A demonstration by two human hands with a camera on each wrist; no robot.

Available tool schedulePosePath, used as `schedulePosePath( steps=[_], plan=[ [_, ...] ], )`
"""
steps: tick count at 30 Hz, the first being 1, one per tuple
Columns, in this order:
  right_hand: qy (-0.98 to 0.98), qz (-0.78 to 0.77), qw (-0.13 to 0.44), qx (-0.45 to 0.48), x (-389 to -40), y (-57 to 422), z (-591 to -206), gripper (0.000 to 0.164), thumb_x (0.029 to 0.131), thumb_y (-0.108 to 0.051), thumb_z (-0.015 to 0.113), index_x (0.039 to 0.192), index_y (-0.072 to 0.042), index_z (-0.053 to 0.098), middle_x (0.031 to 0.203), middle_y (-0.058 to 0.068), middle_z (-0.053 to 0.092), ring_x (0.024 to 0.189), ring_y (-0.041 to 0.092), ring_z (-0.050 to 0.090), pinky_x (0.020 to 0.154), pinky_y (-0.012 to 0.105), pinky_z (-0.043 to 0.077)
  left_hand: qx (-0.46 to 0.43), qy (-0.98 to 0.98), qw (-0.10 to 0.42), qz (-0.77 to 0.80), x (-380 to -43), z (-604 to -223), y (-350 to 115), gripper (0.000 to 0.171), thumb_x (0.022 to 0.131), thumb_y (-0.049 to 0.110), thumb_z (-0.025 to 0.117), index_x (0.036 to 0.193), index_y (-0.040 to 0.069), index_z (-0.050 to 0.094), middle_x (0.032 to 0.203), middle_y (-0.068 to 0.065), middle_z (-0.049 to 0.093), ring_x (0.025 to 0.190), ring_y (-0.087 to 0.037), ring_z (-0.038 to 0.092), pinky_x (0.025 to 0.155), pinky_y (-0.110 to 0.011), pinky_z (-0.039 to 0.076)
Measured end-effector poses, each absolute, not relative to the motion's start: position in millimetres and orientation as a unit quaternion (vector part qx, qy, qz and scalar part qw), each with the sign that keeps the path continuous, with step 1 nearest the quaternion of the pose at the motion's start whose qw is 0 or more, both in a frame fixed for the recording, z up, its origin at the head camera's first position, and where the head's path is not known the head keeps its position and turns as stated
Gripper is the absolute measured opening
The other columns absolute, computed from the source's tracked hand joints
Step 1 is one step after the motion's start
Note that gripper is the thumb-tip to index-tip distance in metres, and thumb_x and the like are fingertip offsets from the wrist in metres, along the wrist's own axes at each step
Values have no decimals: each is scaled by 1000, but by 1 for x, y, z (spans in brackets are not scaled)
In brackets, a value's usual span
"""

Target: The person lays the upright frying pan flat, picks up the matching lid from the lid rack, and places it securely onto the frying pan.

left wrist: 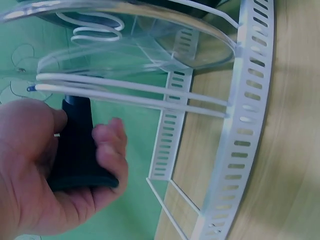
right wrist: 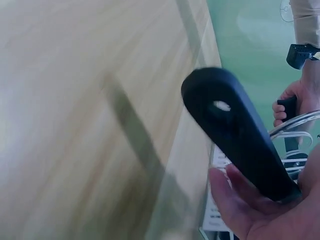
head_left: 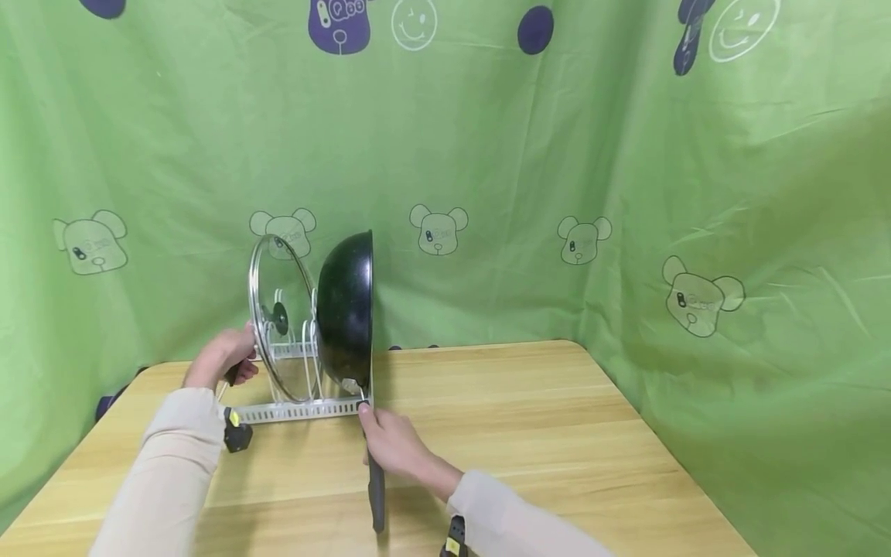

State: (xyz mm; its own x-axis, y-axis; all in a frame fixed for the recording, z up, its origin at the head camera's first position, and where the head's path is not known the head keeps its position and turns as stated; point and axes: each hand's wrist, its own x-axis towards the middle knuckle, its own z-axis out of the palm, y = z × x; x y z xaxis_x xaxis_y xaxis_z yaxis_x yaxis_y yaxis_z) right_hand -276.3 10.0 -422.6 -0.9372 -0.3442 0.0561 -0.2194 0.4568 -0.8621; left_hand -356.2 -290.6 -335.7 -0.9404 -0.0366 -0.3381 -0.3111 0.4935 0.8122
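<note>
A black wok (head_left: 344,309) stands on its side at the right end of a white wire rack (head_left: 299,410), its open face turned right. My right hand (head_left: 397,442) grips the wok's long black handle (head_left: 377,487) close to the pan; in the right wrist view the fingers curl under the handle. To the left of the wok, a glass lid (head_left: 254,286) with a metal rim stands upright among the rack's dividers. My left hand (head_left: 226,357), at the rack's left side, holds a flared black knob (left wrist: 75,145), apparently the lid's, with fingers wrapped around it.
The rack rests on a light wooden table (head_left: 529,433), toward its left side. Green patterned cloth (head_left: 501,155) hangs behind and along both sides. A black wrist-worn device (head_left: 238,433) sits under the left forearm, close to the rack's front rail.
</note>
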Motion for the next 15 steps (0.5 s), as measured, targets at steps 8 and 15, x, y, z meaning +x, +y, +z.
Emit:
schedulePosePath(
  steps=[8,15],
  plan=[
    [766,-623,120,-99,-268,-2,-428,59,108,-52,35,110,2,58,68,19,62,42,20,60,45,42,56,-92,855,139,490,-358,-341,-297,63,107,54,5,82,11,43,62,6,49,52,-6,45,55,-23,45],
    [762,-634,105,-75,-264,-8,-437,66,106,-61,30,109,-2,58,63,13,59,38,17,56,41,41,54,-83,853,141,496,-358,-344,-298,62,107,53,4,76,13,41,59,7,43,51,-8,42,55,-24,43]
  ],
)
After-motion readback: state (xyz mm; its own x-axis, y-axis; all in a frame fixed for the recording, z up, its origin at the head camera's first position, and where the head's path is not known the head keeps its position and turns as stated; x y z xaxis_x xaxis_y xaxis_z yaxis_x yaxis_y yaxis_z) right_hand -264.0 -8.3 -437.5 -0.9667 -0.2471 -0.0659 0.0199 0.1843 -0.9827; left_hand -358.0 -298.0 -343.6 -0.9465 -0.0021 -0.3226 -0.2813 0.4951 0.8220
